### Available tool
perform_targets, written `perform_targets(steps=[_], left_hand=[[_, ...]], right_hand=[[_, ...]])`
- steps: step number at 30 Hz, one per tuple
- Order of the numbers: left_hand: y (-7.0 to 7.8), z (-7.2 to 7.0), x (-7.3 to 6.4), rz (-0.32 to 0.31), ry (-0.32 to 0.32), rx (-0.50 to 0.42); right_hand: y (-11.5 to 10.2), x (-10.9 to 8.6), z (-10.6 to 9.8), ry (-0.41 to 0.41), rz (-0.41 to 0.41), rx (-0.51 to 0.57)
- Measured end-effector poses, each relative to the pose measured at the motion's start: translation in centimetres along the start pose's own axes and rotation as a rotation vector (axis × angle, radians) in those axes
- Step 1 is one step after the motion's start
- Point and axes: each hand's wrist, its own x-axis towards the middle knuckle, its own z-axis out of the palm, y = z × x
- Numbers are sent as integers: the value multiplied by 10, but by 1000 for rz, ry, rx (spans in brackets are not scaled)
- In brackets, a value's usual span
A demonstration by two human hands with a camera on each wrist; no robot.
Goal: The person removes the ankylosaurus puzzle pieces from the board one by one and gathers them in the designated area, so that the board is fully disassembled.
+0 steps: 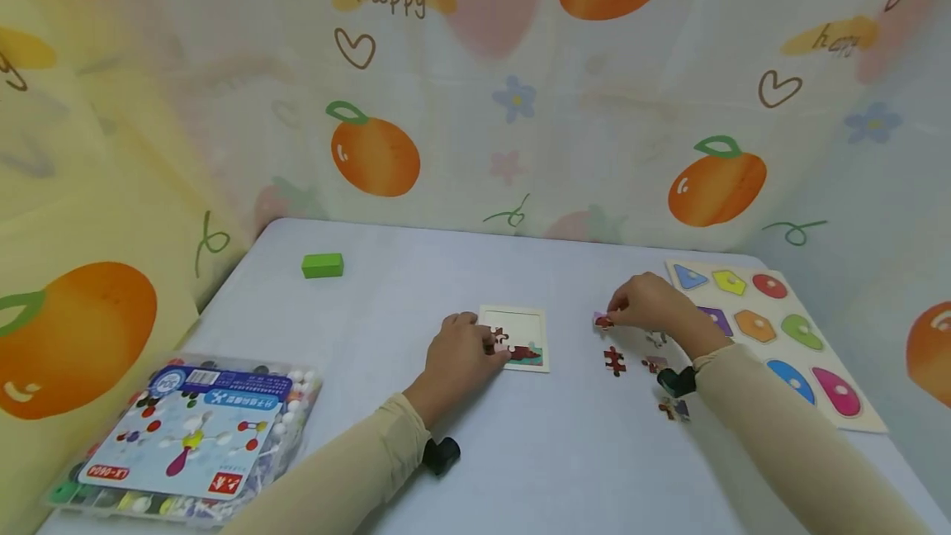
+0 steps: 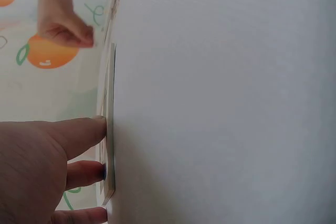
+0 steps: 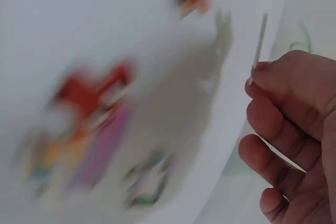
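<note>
Nearest you, the loose pieces point(image 1: 614, 361) lie toward the right edge of the tabletop point(image 1: 535, 452). Mid-tabletop, your left hand point(image 1: 459, 357) rests on the left edge of the part-filled puzzle tray point(image 1: 523, 324), fingers fairly straight, no real grip. Farther right, your right hand point(image 1: 654, 304) has a piece point(image 1: 601, 322) pinched tight. Looks like the piece-picking step; next probably calls for lining it up over a gap.
</note>
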Motion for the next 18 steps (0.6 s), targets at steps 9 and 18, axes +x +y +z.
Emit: perform_targets(steps=[9,18], left_hand=[[-1,1,0,-13,6,14],[-1,-2,-3,2,-23,8]], right_hand=[[24,-6,7,11,7,23],[-1,0,7,15,-31,-11]])
